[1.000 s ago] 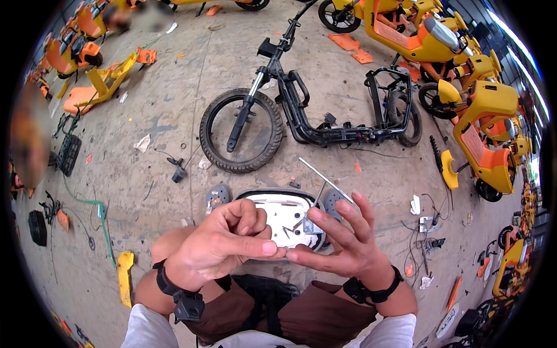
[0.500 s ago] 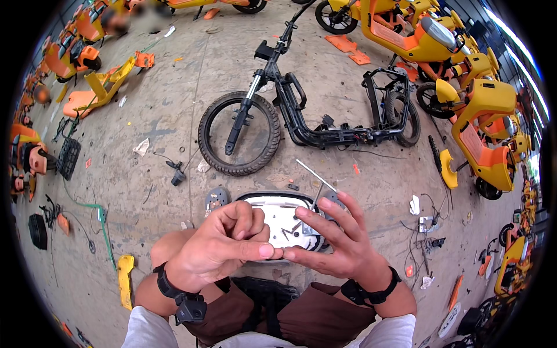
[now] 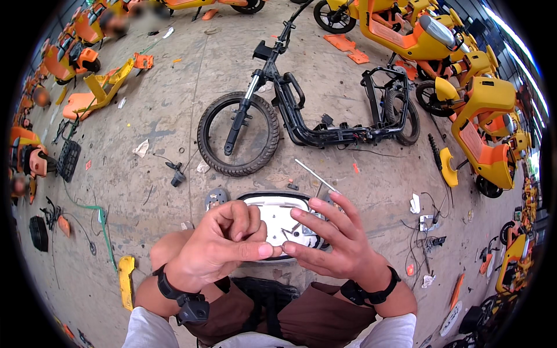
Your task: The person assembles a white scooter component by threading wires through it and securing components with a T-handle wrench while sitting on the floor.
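My left hand (image 3: 217,240) is closed, its thumb and forefinger pinched together; whatever small thing sits there is too hidden to name. Touching or nearly touching those fingertips is the thumb side of my right hand (image 3: 331,240), whose other fingers are bent and spread. A thin metal rod tool (image 3: 313,174) with a cross piece sticks out beyond the right fingers and seems held among them. Below both hands, a shallow white oval tray (image 3: 272,203) with a dark rim lies on the floor between my feet. Small screws (image 3: 274,236) and short dark metal pieces are in it.
Beyond the tray stands a stripped black scooter frame (image 3: 325,134) with its front wheel (image 3: 239,133) at left. Yellow-orange scooters (image 3: 490,127) line the right. A black cable connector (image 3: 176,176), yellow panels (image 3: 126,281) and loose wires (image 3: 415,246) litter the floor.
The right fingers have curled slightly and shifted a little left and down, with the thumb close by the left fingertips. My left hand keeps its pinch almost unmoved.
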The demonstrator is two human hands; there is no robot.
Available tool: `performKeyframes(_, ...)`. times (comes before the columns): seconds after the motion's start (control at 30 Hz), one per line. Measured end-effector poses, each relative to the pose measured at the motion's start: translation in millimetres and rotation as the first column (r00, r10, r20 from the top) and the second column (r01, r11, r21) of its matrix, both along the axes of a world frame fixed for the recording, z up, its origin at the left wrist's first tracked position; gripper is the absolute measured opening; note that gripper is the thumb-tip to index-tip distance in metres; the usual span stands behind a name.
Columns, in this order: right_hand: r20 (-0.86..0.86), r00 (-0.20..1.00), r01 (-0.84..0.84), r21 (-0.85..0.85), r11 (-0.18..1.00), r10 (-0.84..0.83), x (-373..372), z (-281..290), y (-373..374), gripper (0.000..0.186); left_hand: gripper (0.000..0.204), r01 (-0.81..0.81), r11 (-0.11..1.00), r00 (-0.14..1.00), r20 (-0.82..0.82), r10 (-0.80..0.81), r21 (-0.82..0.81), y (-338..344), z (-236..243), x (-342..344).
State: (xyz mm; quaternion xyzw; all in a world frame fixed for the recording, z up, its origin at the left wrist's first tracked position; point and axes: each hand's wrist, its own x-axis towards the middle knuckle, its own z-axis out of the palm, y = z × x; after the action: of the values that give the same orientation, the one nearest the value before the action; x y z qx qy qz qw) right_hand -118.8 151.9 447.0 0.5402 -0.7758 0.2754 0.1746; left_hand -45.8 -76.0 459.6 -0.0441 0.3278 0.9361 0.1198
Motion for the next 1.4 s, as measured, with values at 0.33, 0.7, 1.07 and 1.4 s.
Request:
performKeyframes(0.33,0.14,0.986,-0.08,-0.047,0.996,0.086,-2.5,-8.8,-3.9,0.058,0.04,-0.121,0.988,0.991,-0.072,0.114,-0.096,6.2,-0.3,0.6)
performKeyframes(0.7,0.428,0.88,-0.123,-0.21,0.97,0.205,-9.7,-17.7,-8.5,0.056,0.039,-0.123,0.958,0.985,-0.15,0.086,-0.258,9.3,-0.8,-2.7)
performKeyframes(1.07,0.852,0.494,0.088,-0.247,0.965,0.173,-0.6,-9.3,1.0,0.021,0.039,-0.235,0.818,0.97,-0.179,0.164,-0.525,15.4,-16.5,-6.8)
performKeyframes(1.4,0.809,0.585,0.218,-0.235,0.947,0.066,-14.2,-39.2,-0.8,0.014,0.032,-0.294,0.815,0.956,-0.147,0.255,-0.499,29.5,-12.5,-15.2)
